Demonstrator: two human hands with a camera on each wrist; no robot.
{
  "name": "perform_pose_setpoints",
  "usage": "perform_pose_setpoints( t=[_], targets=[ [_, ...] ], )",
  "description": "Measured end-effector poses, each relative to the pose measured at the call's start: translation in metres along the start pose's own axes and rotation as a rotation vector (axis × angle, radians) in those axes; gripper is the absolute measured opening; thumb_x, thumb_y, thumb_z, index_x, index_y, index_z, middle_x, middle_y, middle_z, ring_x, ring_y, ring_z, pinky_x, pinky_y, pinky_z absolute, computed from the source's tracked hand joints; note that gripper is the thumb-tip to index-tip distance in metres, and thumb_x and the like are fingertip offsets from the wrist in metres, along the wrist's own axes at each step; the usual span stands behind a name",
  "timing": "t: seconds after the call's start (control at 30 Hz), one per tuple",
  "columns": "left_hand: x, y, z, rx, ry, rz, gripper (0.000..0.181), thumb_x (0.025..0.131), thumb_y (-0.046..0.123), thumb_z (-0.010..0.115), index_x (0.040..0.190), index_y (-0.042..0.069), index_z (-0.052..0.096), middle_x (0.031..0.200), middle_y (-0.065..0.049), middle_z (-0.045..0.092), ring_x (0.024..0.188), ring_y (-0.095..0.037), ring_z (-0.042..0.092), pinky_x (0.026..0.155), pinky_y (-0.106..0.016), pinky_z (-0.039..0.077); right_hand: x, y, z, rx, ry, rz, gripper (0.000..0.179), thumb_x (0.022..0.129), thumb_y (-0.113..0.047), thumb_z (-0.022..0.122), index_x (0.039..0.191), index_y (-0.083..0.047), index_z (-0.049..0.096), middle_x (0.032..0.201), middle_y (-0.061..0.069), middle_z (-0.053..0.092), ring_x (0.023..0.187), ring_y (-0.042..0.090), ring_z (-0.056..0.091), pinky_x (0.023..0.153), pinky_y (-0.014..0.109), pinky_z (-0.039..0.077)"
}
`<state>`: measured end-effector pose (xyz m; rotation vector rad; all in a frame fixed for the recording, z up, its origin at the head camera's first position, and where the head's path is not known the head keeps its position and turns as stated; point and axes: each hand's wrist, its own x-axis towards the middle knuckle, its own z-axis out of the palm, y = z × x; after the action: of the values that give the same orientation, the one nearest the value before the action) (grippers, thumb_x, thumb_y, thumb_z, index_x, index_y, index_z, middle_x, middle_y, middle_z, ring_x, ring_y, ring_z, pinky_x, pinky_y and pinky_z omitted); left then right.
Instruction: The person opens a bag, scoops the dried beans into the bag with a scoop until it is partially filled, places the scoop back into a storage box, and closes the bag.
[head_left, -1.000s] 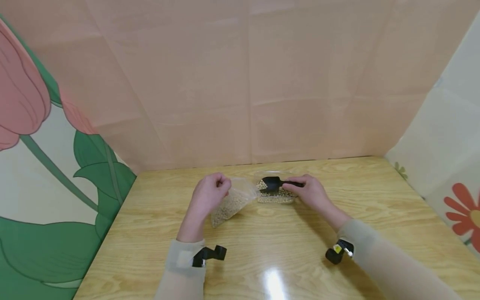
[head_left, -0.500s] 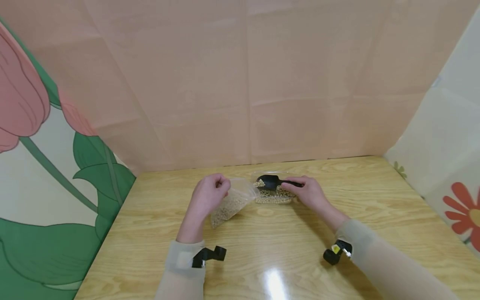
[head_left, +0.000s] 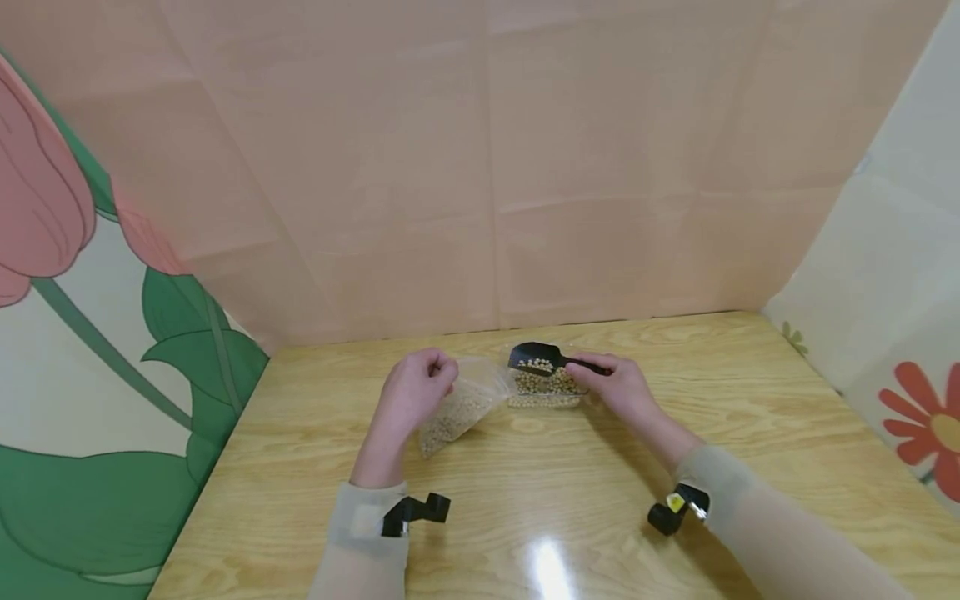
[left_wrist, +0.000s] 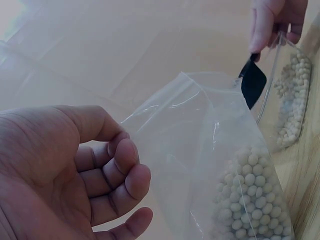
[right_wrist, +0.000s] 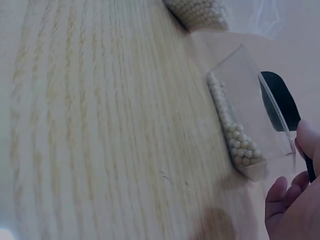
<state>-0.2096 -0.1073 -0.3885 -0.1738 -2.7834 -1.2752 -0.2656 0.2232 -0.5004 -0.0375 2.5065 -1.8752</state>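
Note:
My left hand [head_left: 420, 387] pinches the upper edge of a clear plastic zip bag [left_wrist: 170, 145], with thumb and forefinger together. Pale round beans [left_wrist: 250, 200] fill the bag's lower part, and its mouth leans toward the right. In my right hand [head_left: 615, 385] is the handle of a small black scoop [head_left: 534, 357], which carries some beans. The scoop is over a clear rectangular box [right_wrist: 250, 90], right beside the bag's mouth. More of the same beans [right_wrist: 235, 135] lie in the bottom of the box. In the right wrist view the box wall partly covers the scoop.
Everything stands on a wood-grain table [head_left: 510, 492]. A pinkish sheet [head_left: 480, 167] hangs behind its far edge. Flower-patterned panels close off the left [head_left: 82, 375] and right [head_left: 885, 275] sides. A small black camera is strapped on each wrist.
The scoop has risen out of the beans in the box and shifted slightly left, now level with beans in it. My left hand and the bag have hardly moved.

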Motion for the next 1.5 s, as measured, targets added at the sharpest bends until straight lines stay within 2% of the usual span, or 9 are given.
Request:
perform_pose_setpoints(
  t=[0.07,0.17,0.23,0.3,0.5,0.57,0.9,1.23,1.5],
  targets=[
    [0.0,0.0,0.0,0.0,0.001,0.001,0.022,0.109,0.02,0.058,0.094,0.013,0.073,0.087,-0.001,0.073,0.074,-0.021,0.063,0.065,-0.037,0.048,-0.002,-0.003,-0.001,0.015,0.003,-0.004,0.06,0.102,-0.044,0.08,0.151,-0.01,0.068,0.156,0.019,0.058,0.111,0.034,0.069,0.081,0.041,0.062],
    [0.001,-0.001,0.0,-0.003,0.003,0.001,0.022,0.108,0.02,0.058,0.093,0.013,0.072,0.087,-0.001,0.073,0.074,-0.021,0.063,0.065,-0.037,0.048,-0.004,-0.008,-0.005,-0.018,0.014,-0.026,0.061,0.102,-0.046,0.08,0.15,-0.01,0.069,0.156,0.02,0.059,0.127,0.039,0.065,0.1,0.049,0.058],
    [0.001,-0.002,0.0,-0.005,0.002,0.001,0.022,0.108,0.02,0.058,0.093,0.013,0.072,0.087,-0.001,0.073,0.073,-0.021,0.063,0.065,-0.037,0.048,-0.007,-0.012,-0.008,-0.053,0.025,-0.048,0.061,0.102,-0.048,0.08,0.149,-0.011,0.07,0.158,0.02,0.057,0.143,0.041,0.055,0.114,0.055,0.048],
    [0.001,-0.002,-0.001,-0.007,0.0,-0.001,0.022,0.109,0.02,0.058,0.093,0.013,0.072,0.087,-0.001,0.073,0.073,-0.021,0.062,0.064,-0.036,0.048,-0.009,-0.017,-0.011,-0.077,0.029,-0.061,0.06,0.102,-0.049,0.079,0.148,-0.011,0.071,0.159,0.019,0.058,0.149,0.042,0.049,0.119,0.057,0.043],
    [0.002,-0.002,-0.001,-0.004,-0.003,0.002,0.022,0.109,0.022,0.059,0.094,0.013,0.072,0.086,-0.002,0.073,0.072,-0.022,0.062,0.065,-0.037,0.048,-0.015,-0.031,-0.019,-0.116,0.044,-0.098,0.059,0.102,-0.051,0.079,0.145,-0.01,0.073,0.149,0.018,0.064,0.132,0.035,0.058,0.099,0.044,0.05],
    [0.002,-0.001,-0.001,-0.003,-0.001,0.006,0.022,0.109,0.022,0.059,0.094,0.013,0.072,0.087,-0.001,0.073,0.073,-0.022,0.063,0.065,-0.037,0.048,-0.017,-0.035,-0.023,-0.13,0.047,-0.112,0.06,0.101,-0.052,0.079,0.144,-0.011,0.074,0.146,0.016,0.066,0.132,0.033,0.058,0.099,0.041,0.048],
    [0.002,0.001,-0.002,-0.001,0.002,0.005,0.021,0.108,0.021,0.059,0.094,0.012,0.073,0.085,-0.001,0.073,0.073,-0.021,0.063,0.066,-0.036,0.049,-0.032,-0.058,-0.027,-0.117,-0.002,-0.157,0.059,0.099,-0.052,0.081,0.143,-0.013,0.075,0.147,0.014,0.067,0.143,0.039,0.054,0.116,0.061,0.042],
    [0.002,-0.001,-0.002,0.006,0.003,0.002,0.022,0.109,0.022,0.059,0.094,0.014,0.072,0.085,-0.001,0.073,0.072,-0.021,0.062,0.066,-0.037,0.048,-0.038,-0.069,-0.017,-0.16,-0.024,-0.239,0.04,0.099,-0.046,0.083,0.13,-0.02,0.083,0.129,0.004,0.074,0.12,0.026,0.066,0.093,0.031,0.056],
    [0.003,-0.002,-0.002,0.008,0.005,0.009,0.022,0.109,0.023,0.059,0.093,0.014,0.072,0.086,0.0,0.073,0.073,-0.021,0.063,0.067,-0.038,0.048,-0.038,-0.074,-0.011,-0.191,-0.053,-0.294,0.035,0.099,-0.041,0.084,0.127,-0.02,0.084,0.118,0.005,0.073,0.104,0.027,0.065,0.079,0.033,0.056]
  ],
)
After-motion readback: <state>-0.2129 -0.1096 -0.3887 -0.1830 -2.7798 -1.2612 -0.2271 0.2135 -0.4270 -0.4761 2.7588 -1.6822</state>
